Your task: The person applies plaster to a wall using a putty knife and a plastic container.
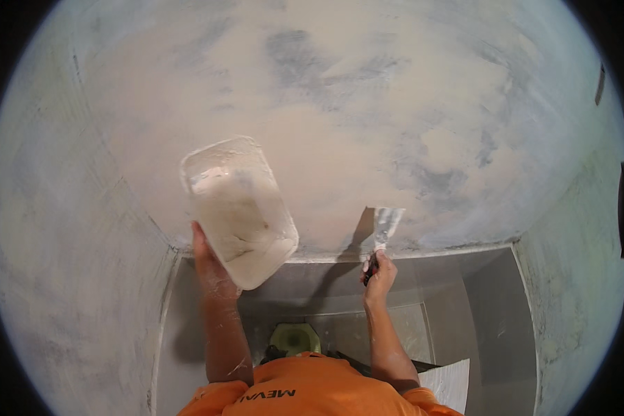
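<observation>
My left hand (211,267) grips a pale rectangular plastic tub (239,201) by its side and underside, with its opening tilted toward me. Whitish residue coats the inside of the tub, and part of my hand is hidden behind it. To the right, my right hand (380,274) is closed round the dark handle of a putty knife (387,225), blade pointing up. The blade carries smears of white paste. Ahead of both hands is a wall (353,159) covered in patchy cream and grey filler; the knife's shadow falls beside the blade. I cannot tell whether the blade touches it.
Plastered side walls (69,229) close in on the left and right. Grey tiles (492,312) run below the filled surface, meeting it at a pale edge. A greenish-yellow toilet (295,338) stands low down, and a white board (449,383) lies at the lower right.
</observation>
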A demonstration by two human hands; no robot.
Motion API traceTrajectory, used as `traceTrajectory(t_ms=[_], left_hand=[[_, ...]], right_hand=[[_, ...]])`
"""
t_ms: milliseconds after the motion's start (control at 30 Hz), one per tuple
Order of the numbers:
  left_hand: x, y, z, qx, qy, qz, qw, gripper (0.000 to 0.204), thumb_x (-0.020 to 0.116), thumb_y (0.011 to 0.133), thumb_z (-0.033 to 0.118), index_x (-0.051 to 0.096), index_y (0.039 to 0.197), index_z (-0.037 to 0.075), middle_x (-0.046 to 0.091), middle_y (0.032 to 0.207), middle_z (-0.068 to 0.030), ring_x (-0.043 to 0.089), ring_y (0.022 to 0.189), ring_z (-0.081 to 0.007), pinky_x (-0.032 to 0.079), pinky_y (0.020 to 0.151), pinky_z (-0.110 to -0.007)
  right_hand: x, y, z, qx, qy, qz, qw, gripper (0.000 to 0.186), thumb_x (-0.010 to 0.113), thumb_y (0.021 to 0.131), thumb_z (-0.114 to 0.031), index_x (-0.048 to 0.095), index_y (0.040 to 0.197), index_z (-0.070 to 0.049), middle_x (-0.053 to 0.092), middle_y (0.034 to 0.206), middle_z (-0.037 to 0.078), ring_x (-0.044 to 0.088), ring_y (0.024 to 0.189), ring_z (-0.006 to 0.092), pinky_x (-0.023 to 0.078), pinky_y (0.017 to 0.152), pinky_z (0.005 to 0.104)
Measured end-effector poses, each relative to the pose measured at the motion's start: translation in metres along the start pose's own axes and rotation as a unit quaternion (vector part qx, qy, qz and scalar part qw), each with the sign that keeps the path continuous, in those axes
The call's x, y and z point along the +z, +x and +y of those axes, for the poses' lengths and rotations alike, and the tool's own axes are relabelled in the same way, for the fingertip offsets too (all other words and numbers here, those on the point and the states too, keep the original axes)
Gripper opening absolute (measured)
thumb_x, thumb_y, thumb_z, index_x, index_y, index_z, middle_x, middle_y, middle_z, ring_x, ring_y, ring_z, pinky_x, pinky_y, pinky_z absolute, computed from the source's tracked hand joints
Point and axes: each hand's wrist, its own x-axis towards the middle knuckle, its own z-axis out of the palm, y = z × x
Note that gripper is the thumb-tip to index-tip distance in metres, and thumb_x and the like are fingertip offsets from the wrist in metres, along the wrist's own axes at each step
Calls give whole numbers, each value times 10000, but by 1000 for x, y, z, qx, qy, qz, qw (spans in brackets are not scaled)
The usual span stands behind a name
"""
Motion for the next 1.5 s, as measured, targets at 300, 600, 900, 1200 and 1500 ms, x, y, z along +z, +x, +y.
traceTrajectory(t_ms=[300, 600, 900, 1200, 1500], left_hand=[[-34, 1, -49, -28, -55, -114, 992, 721, 397, 1056, 606, 367, 1538, 69, 561, 1405, -120, 576, 1269, -287, 469, 1084, -468], [-45, 6, -66, 56, -17, -105, 993, 713, 546, 1064, 359, 138, 1601, 128, 392, 1503, -104, 441, 1370, -222, 401, 1137, -416], [-24, -2, -56, 178, 155, -110, 966, 689, 563, 1036, 386, 222, 1522, 37, 428, 1379, -102, 438, 1255, -177, 379, 1075, -354], [-19, -27, -63, 156, 140, -108, 972, 800, 546, 1033, 458, 153, 1533, -27, 423, 1397, -126, 426, 1258, -183, 358, 1088, -363], [-51, -30, -71, 98, 68, -102, 988, 803, 484, 1045, 560, 220, 1557, 0, 465, 1466, -150, 520, 1302, -275, 438, 1087, -430]], right_hand=[[40, -24, -58, 287, 301, -430, 801, 661, 362, 1021, -696, 541, 873, -77, 402, 556, 10, 328, 432, 111, 250, 415, 278], [62, -51, -22, 309, 189, -447, 817, 617, 366, 1042, -651, 519, 869, -79, 421, 531, 28, 334, 417, 122, 268, 418, 264], [66, -54, -24, 156, -51, -383, 909, 606, 453, 1050, -594, 528, 765, -64, 468, 572, 14, 437, 467, 106, 337, 430, 261], [74, -60, -24, 4, -130, -298, 946, 528, 510, 1067, -463, 515, 728, -58, 456, 587, -39, 409, 526, 58, 311, 478, 272], [69, -38, -42, 71, -129, -365, 919, 572, 468, 1075, -526, 496, 723, -76, 416, 590, -44, 399, 519, 74, 310, 475, 280]])
